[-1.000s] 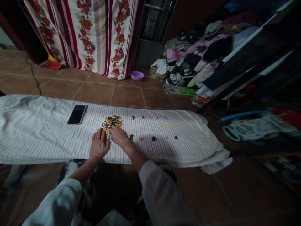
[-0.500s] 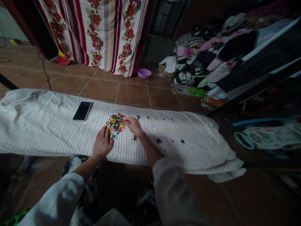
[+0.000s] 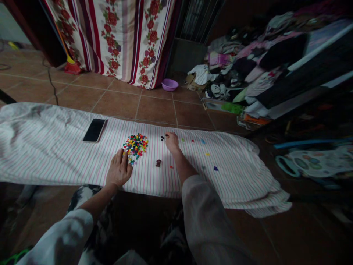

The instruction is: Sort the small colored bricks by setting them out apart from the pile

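Note:
A pile of small multicoloured pieces (image 3: 137, 143), like beads or tiny cubes, lies on a striped cloth (image 3: 68, 158). My left hand (image 3: 119, 170) rests flat at the pile's near left edge, its fingers stretched out. My right hand (image 3: 172, 142) is to the right of the pile, fingertips pinched beside a few black pieces (image 3: 162, 138). Whatever it pinches is too small to name. Brown pieces (image 3: 158, 163) form a little cluster nearer to me, with an orange piece (image 3: 171, 167) beside them. Further right are yellow pieces (image 3: 207, 154) and dark blue pieces (image 3: 215, 168).
A phone (image 3: 95, 130) lies on the cloth left of the pile. Beyond the cloth's far edge, a purple basin (image 3: 170, 85) stands on the tiled floor near a flowered curtain (image 3: 124, 40). Clothes (image 3: 248, 66) are heaped at the back right.
My right hand has moved right, from the pile's edge to beside the black pieces. My left hand stays by the pile, and the view has shifted slightly.

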A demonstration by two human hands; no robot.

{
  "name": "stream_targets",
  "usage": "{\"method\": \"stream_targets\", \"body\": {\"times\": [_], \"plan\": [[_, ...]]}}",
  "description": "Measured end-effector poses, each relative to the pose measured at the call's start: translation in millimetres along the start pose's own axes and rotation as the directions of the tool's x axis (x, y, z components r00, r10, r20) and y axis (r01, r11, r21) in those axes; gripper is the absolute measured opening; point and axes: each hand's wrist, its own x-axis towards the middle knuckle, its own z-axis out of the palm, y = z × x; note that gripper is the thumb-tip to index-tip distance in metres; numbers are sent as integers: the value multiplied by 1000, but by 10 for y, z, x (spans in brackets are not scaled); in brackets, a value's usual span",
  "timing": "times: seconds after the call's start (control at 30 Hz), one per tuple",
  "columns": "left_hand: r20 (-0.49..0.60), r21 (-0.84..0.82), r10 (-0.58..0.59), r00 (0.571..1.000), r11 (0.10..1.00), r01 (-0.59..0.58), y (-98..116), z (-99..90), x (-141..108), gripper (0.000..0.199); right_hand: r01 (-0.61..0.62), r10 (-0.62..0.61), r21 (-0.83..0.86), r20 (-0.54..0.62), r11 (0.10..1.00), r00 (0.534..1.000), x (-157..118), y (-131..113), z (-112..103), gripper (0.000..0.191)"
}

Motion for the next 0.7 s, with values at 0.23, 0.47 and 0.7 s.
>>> {"method": "stream_targets", "body": {"times": [0.23,0.47,0.7], "plan": [[-9,-5,-2,1000,1000,2,9,3,-6,55,22,-19,-45,69,999,997,26,13,68,41],[-7,-12,-10,1000,1000,10,11,-7,2,53,35,-32,-44,71,998,997,23,0,73,41],[-14,-22,-12,1000,1000,12,5,-6,4,52,20,-20,6,64,1000,998,-10,-17,27,39]]}}
